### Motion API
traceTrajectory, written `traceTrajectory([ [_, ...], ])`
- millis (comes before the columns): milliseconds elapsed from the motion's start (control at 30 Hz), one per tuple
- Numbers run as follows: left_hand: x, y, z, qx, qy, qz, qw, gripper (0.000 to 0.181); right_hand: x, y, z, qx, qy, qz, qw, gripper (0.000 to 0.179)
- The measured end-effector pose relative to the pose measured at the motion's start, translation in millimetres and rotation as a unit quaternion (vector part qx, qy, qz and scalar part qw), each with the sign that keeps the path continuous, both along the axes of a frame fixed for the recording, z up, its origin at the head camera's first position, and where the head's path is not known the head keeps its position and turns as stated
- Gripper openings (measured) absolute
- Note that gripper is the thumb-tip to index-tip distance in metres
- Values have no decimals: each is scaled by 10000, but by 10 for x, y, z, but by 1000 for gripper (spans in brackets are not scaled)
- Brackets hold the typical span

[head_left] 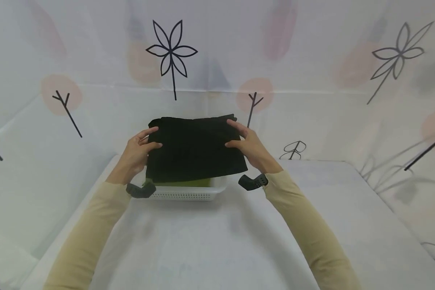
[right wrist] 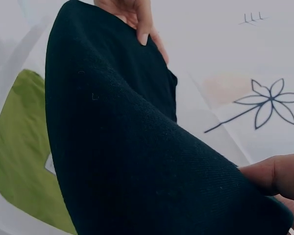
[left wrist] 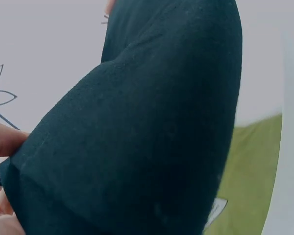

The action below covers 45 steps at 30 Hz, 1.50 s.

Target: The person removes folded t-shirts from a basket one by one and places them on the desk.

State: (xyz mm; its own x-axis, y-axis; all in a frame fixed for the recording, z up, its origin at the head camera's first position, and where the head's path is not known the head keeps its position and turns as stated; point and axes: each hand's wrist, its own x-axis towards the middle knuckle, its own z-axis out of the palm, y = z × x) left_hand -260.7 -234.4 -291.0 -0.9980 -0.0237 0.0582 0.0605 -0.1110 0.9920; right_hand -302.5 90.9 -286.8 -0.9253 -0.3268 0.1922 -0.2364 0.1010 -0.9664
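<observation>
A dark, nearly black folded cloth (head_left: 195, 149) is held up between two hands, over a white basket. My left hand (head_left: 135, 151) pinches its left edge between thumb and fingers. On the opposite side, my right hand (head_left: 251, 147) grips the right edge the same way. In both wrist views the dark cloth (left wrist: 137, 127) bends and fills much of the picture. Below it a green cloth (right wrist: 27, 152) with a small white tag lies in the white basket (head_left: 183, 196). The dark cloth hides most of the basket's inside.
A white-covered table (head_left: 203, 241) spreads beneath the arms and to the right. Behind it hangs a white curtain (head_left: 217, 52) printed with line-drawn flowers and pale spots. Dark bands (head_left: 253, 182) circle both wrists.
</observation>
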Motion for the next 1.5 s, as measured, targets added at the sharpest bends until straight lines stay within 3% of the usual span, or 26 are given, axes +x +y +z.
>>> traceTrajectory([
  [467,66,246,-12,526,354,-277,9976,58,170,294,-1,-11,88,-184,9998,75],
  [800,100,431,-133,1220,378,-866,9880,60,269,558,-87,-184,-68,-196,9996,75],
  [1167,93,783,-148,1090,441,-981,9882,62,384,908,-50,-108,71,-290,9995,75],
  [1500,30,1187,-273,1134,440,-1056,9869,62,471,1289,-64,-5,-163,-408,9990,74],
])
